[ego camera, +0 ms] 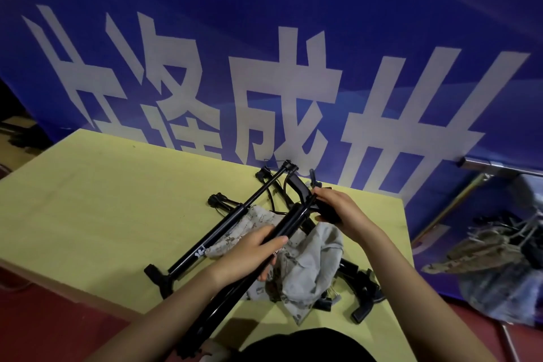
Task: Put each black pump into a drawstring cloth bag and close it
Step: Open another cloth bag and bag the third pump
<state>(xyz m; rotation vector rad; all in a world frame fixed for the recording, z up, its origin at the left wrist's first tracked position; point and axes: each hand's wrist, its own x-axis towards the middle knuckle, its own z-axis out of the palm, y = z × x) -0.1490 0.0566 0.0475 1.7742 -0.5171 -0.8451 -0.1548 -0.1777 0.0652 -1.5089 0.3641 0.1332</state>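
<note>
Held pump (235,267): nearest you, it runs from below the desk's near edge up toward the far right corner. It looks like a long, stiff black tube, likely light enough for one hand but awkward by its length.
Left hand (249,253): your fingers (274,239) curl round the tube at mid-length, over the cloth.
Right hand (340,209): your fingers wrap the black part at the pump's far end; what exactly they pinch, you cannot tell.
Cloth bag (305,262): soft, limp camouflage fabric, lying crumpled under the held pump near the desk's right edge. It will likely sag shut, so take it by the mouth hem.
Second pump (223,226): lies flat on the desk (102,200), left of the held one, partly under the cloth.
Other pumps (361,282): black feet and handles show by the near right corner.
Handling: keep your grip on the smooth tube firm; it may slip. Feed the narrow end in first.
</note>
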